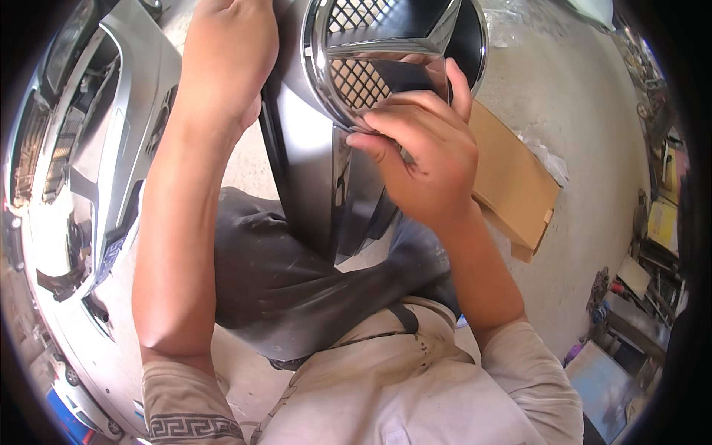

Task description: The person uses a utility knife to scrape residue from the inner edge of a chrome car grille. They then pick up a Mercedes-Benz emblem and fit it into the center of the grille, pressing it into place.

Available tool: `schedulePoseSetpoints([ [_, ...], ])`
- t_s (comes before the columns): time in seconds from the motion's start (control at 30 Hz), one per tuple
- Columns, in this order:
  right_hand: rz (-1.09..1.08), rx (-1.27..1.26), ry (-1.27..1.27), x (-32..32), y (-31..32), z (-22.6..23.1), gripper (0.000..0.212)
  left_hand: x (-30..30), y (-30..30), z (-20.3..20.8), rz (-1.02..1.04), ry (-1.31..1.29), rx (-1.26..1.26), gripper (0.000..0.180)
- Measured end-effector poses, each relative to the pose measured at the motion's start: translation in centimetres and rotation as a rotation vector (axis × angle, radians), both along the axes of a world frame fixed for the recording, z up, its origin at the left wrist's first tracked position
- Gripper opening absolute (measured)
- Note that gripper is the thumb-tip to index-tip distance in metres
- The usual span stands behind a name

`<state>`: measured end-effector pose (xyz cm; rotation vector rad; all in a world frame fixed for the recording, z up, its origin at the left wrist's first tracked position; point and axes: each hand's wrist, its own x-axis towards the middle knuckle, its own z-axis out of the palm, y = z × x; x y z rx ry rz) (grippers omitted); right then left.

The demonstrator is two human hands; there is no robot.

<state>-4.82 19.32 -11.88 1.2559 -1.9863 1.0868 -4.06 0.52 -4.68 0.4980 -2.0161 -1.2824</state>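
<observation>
A large round chrome-ringed emblem (320, 44) has shiny bars across its middle and dark mesh between them. It is on a glossy dark car grille panel (305, 159) that slants down toward my legs. My right hand (434, 144) grips the emblem's lower rim, thumb at the edge and bent fingers reaching over its face. My left hand (231, 55) is raised beside the panel's upper left. Its fingers are hidden or cut off by the upper edge, so their hold does not show.
An open-looking brown cardboard box (515, 174) lies on the concrete floor to the right, with crumpled clear plastic (547, 159) beside it. A silver car bumper (137, 59) stands at the left. Cluttered parts and a blue-grey board (601, 386) line the right side.
</observation>
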Motion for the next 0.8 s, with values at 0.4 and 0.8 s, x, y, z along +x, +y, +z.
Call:
schedulePoseSetpoints([
  [0.4,0.057,0.071,0.012,-0.1,0.7,0.1,0.022,-0.2,0.5,-1.6,-0.123,0.209,0.222,0.038],
  [0.8,0.07,0.03,0.031,0.2,1.0,0.3,0.021,0.9,1.7,0.1,-0.032,0.019,0.024,0.045],
])
